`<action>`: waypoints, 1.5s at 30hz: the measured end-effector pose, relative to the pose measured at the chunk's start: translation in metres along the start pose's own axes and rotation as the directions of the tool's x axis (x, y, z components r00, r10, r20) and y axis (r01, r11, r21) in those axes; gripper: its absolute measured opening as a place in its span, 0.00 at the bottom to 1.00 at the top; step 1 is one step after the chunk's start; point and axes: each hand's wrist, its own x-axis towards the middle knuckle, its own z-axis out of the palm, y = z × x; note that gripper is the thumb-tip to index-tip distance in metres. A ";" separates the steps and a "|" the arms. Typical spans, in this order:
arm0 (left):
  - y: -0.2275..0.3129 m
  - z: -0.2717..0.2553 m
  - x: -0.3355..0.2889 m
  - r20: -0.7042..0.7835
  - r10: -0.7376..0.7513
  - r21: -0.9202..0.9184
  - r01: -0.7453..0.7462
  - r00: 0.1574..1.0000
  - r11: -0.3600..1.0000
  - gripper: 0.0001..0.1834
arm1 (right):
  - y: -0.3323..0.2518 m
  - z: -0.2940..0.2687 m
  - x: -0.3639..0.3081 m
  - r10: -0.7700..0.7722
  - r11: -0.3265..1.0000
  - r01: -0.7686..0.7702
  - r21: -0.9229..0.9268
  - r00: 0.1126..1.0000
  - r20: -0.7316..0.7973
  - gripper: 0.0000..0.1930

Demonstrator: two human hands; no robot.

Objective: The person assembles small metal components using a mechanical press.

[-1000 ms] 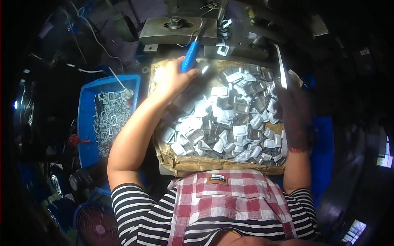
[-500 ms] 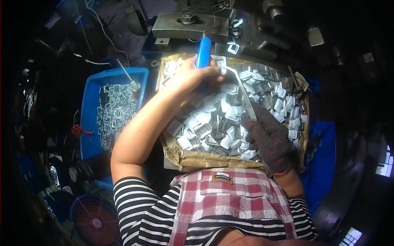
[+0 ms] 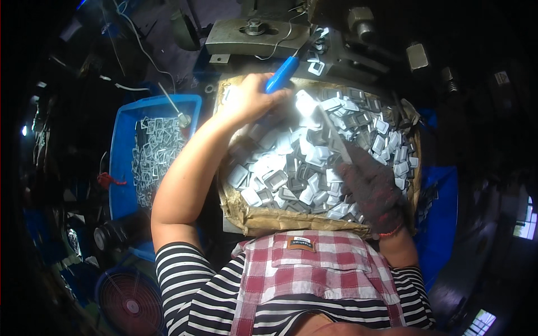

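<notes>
Wrapping left hand (image 3: 249, 102) around blue handle (image 3: 283, 74), upper centre; pinching tweezers (image 3: 335, 135) with gloved right hand (image 3: 371, 187), right of centre; perhaps risking dropping glare-lit part (image 3: 306, 103) through loose squeeze.

Centre frame, we have a tray (image 3: 291, 223) heaped with pieces (image 3: 316, 154); left of it, a bin (image 3: 122, 168) of parts (image 3: 156, 152); top centre, behind the tray, a block (image 3: 232, 42). Our left hand (image 3: 253, 102), gripping a handled tool (image 3: 282, 74), is over the tray's upper left, our right hand (image 3: 372, 190), with tweezers (image 3: 336, 135), over its right.
</notes>
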 end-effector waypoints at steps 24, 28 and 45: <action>0.022 0.006 -0.048 0.060 0.183 0.873 -0.140 0.981 0.467 0.20 | 0.028 -0.026 0.112 -0.508 0.840 0.303 -0.450 0.729 -0.459 0.17; 0.023 0.021 -0.050 0.009 0.053 0.886 -0.033 0.999 0.463 0.17 | 0.033 -0.043 0.103 -0.532 0.832 0.334 -0.442 0.706 -0.468 0.19; 0.011 0.006 -0.027 -0.137 -0.145 -0.155 0.123 0.980 0.980 0.14 | 0.014 0.015 -0.001 -0.131 0.982 0.130 0.138 0.991 -0.002 0.23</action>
